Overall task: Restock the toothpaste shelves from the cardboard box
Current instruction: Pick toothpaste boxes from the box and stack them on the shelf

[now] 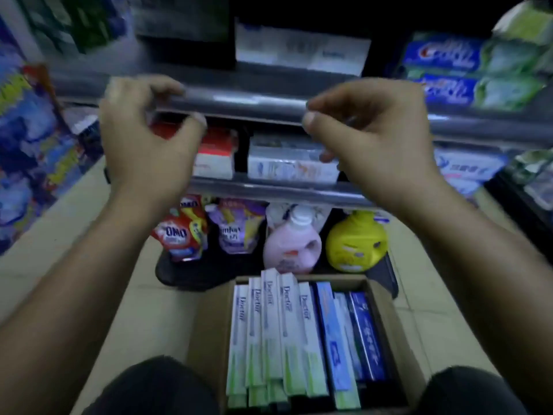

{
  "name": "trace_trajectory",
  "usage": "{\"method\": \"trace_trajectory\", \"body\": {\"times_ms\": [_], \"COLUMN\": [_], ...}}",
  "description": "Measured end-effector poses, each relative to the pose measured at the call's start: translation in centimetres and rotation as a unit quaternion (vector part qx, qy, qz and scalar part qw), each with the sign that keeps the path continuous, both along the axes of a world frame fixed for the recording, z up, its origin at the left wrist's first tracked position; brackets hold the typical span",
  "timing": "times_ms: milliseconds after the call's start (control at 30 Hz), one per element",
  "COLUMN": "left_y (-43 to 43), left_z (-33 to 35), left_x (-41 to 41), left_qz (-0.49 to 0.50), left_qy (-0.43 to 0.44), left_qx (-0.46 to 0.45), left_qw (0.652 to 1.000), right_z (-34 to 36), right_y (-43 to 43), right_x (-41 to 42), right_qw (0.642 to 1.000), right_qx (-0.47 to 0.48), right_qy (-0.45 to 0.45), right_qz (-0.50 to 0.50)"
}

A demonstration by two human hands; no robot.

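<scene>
Up at the front rail (245, 100) of the middle shelf, both hands are raised side by side with their backs to the camera. The left hand (149, 136) has its fingers curled over the rail's top and its thumb tucked beneath. The right hand (377, 142) mirrors it, with forefinger and thumb nearly meeting at the rail's edge. Neither holds a carton. The blur makes it impossible to tell whether they pinch the rail or only hover in front of it. The matched claw pose, wrists cocked back and forearms angled up from below, suggests steadying or adjusting the shelf front rather than placing stock. Just under the hands, on the shelf below, lie a red-and-white carton (215, 157) and a pale carton (287, 163), with a gap between them that could take more. Blue-and-green toothpaste boxes (466, 73) are stacked to the right. The cardboard box (209, 324) sits open on the floor between the person's knees, within easy reach. It is packed with white-and-green cartons (269, 330) standing on edge and blue cartons (365, 333) beside them, so most of the restocking looks undone.
</scene>
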State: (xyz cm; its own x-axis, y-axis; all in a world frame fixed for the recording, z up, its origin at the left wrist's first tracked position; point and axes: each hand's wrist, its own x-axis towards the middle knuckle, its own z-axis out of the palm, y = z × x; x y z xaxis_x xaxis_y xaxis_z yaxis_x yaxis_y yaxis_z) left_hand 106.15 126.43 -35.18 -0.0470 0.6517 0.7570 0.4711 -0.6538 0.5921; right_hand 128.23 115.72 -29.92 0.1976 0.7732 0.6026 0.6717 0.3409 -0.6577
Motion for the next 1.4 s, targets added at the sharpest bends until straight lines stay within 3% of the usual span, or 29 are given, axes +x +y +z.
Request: {"method": "trace_trajectory", "body": {"times_ms": [100,267,333,433,533,633,733,900,1067,1133,1267,1400], "left_y": [-4.0,-8.7,-9.9,-10.3,-9.8,-9.6,-9.6,-9.0,-8.3,-8.4,-8.4,-8.7], "left_z": [-6.6,-15.2,-17.9,-20.1,-20.6,-20.6,-20.6,-20.4,-20.2,-19.5,-17.5,-15.7], "left_x": [5.2,10.7,11.6,12.1,12.4,12.9,13.4,13.8,14.7,15.0,14.6,14.7], "left_qz": [-0.096,-0.169,-0.161,-0.127,-0.106,-0.100,-0.095,-0.113,-0.134,-0.164,-0.243,-0.260], "left_qy": [0.021,0.174,0.217,0.240,0.248,0.238,0.228,0.183,0.070,-0.005,-0.121,-0.141], "left_qx": [-0.150,-0.407,-0.433,-0.429,-0.416,-0.413,-0.422,-0.438,-0.468,-0.507,-0.598,-0.616], "left_qw": [0.984,0.881,0.860,0.862,0.869,0.874,0.872,0.873,0.871,0.846,0.754,0.730], "right_z": [-6.8,-17.1,-21.0,-25.8,-29.0,-30.4,-30.8,-29.9,-25.6,-23.8,-20.8,-18.1], "right_y": [-2.3,-5.1,-6.0,-7.8,-8.9,-8.7,-8.4,-8.0,-7.4,-7.2,-6.6,-6.4], "right_x": [3.1,7.3,8.4,8.8,7.5,6.9,7.4,10.3,12.8,13.5,14.3,15.0], "right_qw": [0.993,0.956,0.926,0.848,0.796,0.779,0.759,0.777,0.765,0.762,0.763,0.770], "right_qx": [-0.091,-0.257,-0.350,-0.513,-0.602,-0.625,-0.638,-0.587,-0.553,-0.552,-0.551,-0.540], "right_qy": [0.068,0.113,0.083,-0.047,-0.002,0.001,0.125,0.219,0.326,0.328,0.314,0.298], "right_qz": [-0.019,-0.081,-0.115,-0.123,-0.062,-0.038,-0.041,-0.062,0.046,0.090,0.126,0.161]}}
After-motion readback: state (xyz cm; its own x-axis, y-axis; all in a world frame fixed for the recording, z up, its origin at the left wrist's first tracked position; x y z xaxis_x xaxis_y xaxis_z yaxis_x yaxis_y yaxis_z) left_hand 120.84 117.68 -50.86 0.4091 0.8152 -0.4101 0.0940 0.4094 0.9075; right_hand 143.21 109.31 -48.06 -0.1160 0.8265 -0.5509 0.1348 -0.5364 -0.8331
